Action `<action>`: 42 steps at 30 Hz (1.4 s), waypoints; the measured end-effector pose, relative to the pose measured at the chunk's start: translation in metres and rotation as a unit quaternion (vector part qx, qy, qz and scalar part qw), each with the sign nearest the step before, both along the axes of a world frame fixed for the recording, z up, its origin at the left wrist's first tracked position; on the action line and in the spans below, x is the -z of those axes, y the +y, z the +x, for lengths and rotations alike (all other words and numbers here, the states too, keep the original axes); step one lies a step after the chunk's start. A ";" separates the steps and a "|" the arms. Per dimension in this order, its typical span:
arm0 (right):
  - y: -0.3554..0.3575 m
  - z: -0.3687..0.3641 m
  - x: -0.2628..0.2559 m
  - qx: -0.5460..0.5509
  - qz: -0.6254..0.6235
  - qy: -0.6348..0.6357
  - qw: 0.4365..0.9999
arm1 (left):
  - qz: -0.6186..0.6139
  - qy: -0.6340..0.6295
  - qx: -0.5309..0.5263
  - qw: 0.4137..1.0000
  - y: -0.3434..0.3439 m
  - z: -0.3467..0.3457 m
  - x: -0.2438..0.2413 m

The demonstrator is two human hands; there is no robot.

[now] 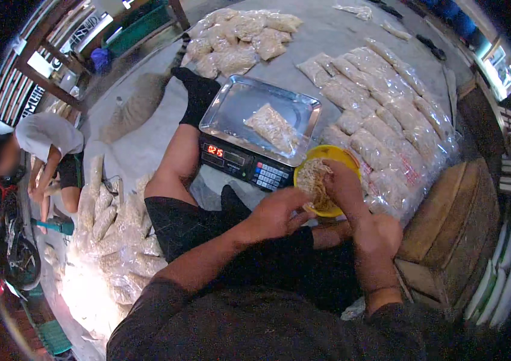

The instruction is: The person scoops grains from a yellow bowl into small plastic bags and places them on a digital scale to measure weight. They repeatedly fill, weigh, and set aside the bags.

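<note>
My right hand (343, 182) reaches into a yellow plastic bowl (351, 159), its fingers among pale, small dry pieces (312, 178). Whether it grips any of them is hidden. At the bowl's near left side is my left hand (278, 212), somewhat blurred, thumb and fingers apart and nothing visible in them. Just beyond the hands stands a digital scale (246, 162) with a lit red display and a keypad. On its steel tray (232, 106) lies one clear plastic bag (273, 128) filled with similar pale pieces.
Filled clear bags (382, 122) lie in rows at right; more are heaped behind the scale (237, 38) and at left (124, 239). A cat (140, 101) lies near my outstretched foot (199, 90). A person (52, 144) bends near a motorcycle (13, 243). A brown block-like object (449, 221) stands right.
</note>
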State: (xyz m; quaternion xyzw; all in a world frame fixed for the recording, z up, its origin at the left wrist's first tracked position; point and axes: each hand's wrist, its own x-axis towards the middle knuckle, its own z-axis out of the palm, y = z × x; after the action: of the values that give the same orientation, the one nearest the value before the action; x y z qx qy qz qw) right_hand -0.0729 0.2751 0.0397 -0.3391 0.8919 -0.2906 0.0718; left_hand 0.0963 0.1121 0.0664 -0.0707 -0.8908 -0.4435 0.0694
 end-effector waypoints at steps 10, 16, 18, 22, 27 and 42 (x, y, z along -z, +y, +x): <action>-0.029 -0.016 0.012 -0.157 -0.138 -0.047 0.977 | -0.219 0.099 -0.256 0.936 -0.033 -0.088 0.023; -0.058 -0.023 0.025 -0.151 -0.017 -0.039 0.988 | -0.122 0.113 -0.222 0.961 -0.034 -0.083 0.043; -0.068 -0.026 0.019 -0.154 0.156 -0.037 0.975 | -0.102 0.106 -0.215 0.965 -0.034 -0.085 0.046; -0.076 -0.037 0.042 -0.152 0.095 0.070 0.981 | -0.050 0.084 -0.232 0.968 -0.041 -0.091 0.031; -0.098 -0.015 0.019 -0.108 0.046 0.088 0.989 | -0.013 0.119 -0.255 0.960 -0.100 -0.087 0.048; -0.042 -0.006 -0.024 -0.092 0.045 0.067 0.993 | -0.096 0.052 -0.238 0.965 -0.105 -0.091 0.067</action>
State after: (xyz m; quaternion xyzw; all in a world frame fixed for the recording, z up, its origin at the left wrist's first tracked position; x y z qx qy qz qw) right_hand -0.0792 0.2331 0.0637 -0.4344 0.8720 -0.2190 0.0536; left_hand 0.0052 0.0069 -0.0001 0.1135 -0.9156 -0.3221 0.2121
